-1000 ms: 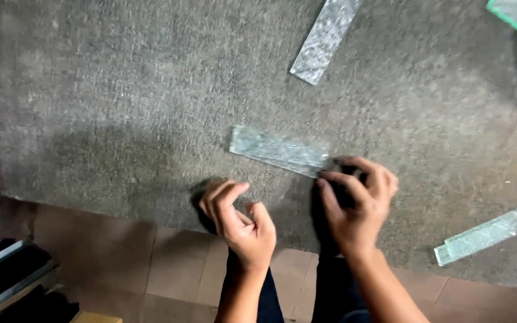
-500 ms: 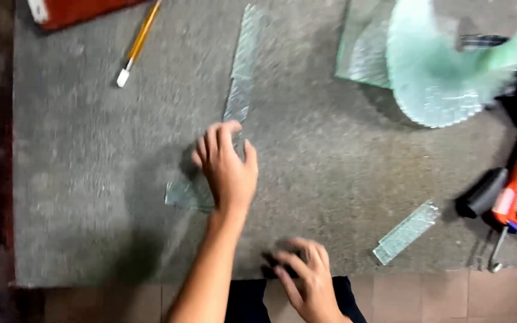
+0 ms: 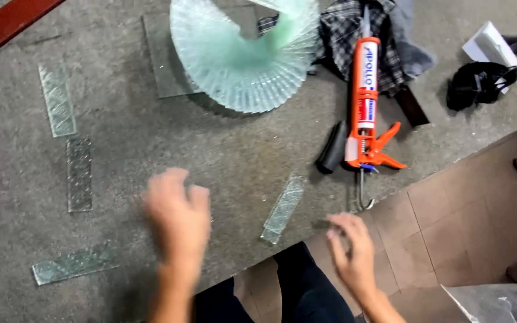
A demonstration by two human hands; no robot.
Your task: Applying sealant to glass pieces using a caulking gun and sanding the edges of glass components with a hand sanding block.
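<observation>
My left hand is motion-blurred above the grey mat, fingers stretched out with nothing in them. It lies between a textured glass strip at the lower left and another glass strip to its right. My right hand hovers at the mat's front edge with its fingers curled, just right of that second strip. Whether it holds anything small is unclear. Two more glass strips lie at the left.
A spiral fan of stacked glass strips stands on a glass sheet at the back. An orange caulking gun, a black cap, plaid cloth, a black bundle and a white box lie right. Tiled floor is lower right.
The view has swung right and closer. My left hand lifted off the glass strip it pressed and moved toward me. My right hand stays near the mat's front edge.
</observation>
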